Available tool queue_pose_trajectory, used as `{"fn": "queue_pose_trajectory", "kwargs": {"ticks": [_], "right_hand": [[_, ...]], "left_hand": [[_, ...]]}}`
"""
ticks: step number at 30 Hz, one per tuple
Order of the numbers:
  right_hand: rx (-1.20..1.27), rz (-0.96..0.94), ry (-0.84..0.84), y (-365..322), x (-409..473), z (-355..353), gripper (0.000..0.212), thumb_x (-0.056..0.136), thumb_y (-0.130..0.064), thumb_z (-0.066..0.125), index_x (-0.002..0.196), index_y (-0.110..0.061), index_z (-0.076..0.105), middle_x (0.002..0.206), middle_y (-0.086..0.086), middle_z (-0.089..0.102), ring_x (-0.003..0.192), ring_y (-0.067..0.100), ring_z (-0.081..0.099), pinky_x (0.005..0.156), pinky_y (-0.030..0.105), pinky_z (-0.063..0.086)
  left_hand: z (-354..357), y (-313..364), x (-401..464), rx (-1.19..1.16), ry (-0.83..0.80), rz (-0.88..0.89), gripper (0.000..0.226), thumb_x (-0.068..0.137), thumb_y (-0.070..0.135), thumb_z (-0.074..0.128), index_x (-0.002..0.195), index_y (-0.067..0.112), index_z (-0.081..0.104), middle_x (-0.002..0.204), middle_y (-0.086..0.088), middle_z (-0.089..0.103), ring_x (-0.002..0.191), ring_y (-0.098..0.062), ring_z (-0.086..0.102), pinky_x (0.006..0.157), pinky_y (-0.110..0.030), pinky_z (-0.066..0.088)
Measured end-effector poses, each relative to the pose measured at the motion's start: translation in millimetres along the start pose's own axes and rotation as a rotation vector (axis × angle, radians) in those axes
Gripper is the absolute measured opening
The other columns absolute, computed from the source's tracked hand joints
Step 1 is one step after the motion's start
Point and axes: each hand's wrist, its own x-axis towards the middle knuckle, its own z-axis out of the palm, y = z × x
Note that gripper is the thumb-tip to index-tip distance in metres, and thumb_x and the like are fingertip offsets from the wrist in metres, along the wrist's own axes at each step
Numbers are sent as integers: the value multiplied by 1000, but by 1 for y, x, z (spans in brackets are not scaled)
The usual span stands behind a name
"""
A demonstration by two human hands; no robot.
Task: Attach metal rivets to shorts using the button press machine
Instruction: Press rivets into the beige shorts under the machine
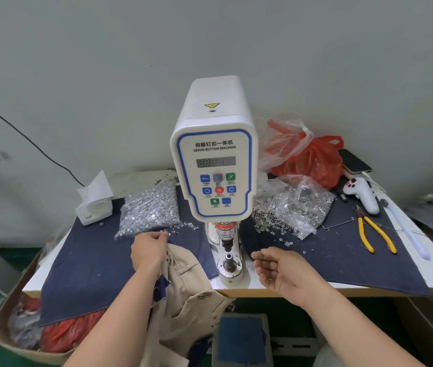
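Our left hand (148,247) pinches a rivet (168,234); our right hand (279,271) hangs loose, empty beside the die (229,260), where fingers risk crushing.

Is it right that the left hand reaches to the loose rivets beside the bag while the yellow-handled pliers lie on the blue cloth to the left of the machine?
Not quite. The head view shows the yellow-handled pliers on the blue cloth to the right of the machine, not the left. The left hand does reach to the loose rivets beside the bag.
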Motion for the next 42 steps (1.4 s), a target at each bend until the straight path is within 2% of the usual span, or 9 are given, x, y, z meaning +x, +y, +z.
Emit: {"fn": "queue_pose_trajectory", "kwargs": {"ticks": [4,6,10,14,21,28,35,40,42], "right_hand": [[-208,-152,89,2,3,10,21,96,-10,58,96,1,75,68,9,67,54,14,57,53,24,49],[-361,-260,120,5,2,16,19,92,-13,58,94,-7,76,67,4,66,57,13,55,57,26,47],[-819,-737,234,23,-2,25,17,98,-25,58,90,-27,73,74,-14,70,73,-4,63,67,10,45],[-909,-988,112,40,-10,37,4,92,-24,72,90,-28,73,86,-18,71,83,1,67,73,11,48],[-967,-1068,60,40,-17,38,9,87,-18,80,93,-24,80,91,-17,74,87,0,68,82,20,53],[-996,-1013,47,36,-14,29,5,89,-18,79,88,-23,77,84,-22,72,82,-5,66,75,7,45],[-1113,-988,120,17,4,33,5,92,-20,74,87,-20,75,80,-21,67,74,-6,61,71,5,40],[-1301,-988,93,7,10,36,9,93,-27,73,86,-22,72,77,-21,60,70,-2,53,66,8,34],[-1349,-1005,70,3,11,37,12,93,-28,73,86,-19,71,76,-17,60,70,5,55,66,18,38]], "left_hand": [[-16,-4,-14,-227,-101,32,15,96,28,74,84,26,83,76,13,75,88,-15,70,78,-31,52],[-25,-3,-32,-297,-164,18,19,94,28,78,76,28,81,69,10,76,74,-12,68,69,-28,52],[-36,2,-73,-378,-348,-16,13,92,33,79,86,24,86,77,-8,79,60,-18,69,59,-26,55],[-31,11,-114,-468,-544,-78,22,90,35,80,85,15,85,80,-8,78,67,-20,70,64,-27,57],[-21,24,-148,-596,-720,-158,24,94,29,76,91,6,83,91,-20,78,75,-25,72,68,-31,59],[-13,28,-156,-656,-799,-229,25,96,30,74,104,8,84,104,-23,78,89,-29,76,78,-34,61],[-19,19,-155,-620,-666,-267,31,102,40,66,88,18,83,87,-9,78,71,-16,72,59,-26,57],[-27,11,-153,-634,-669,-286,32,101,44,66,86,21,83,83,-5,77,70,-14,72,59,-26,56],[-28,10,-152,-637,-673,-286,32,100,45,67,88,20,83,85,-5,77,72,-15,72,61,-28,57]]}}
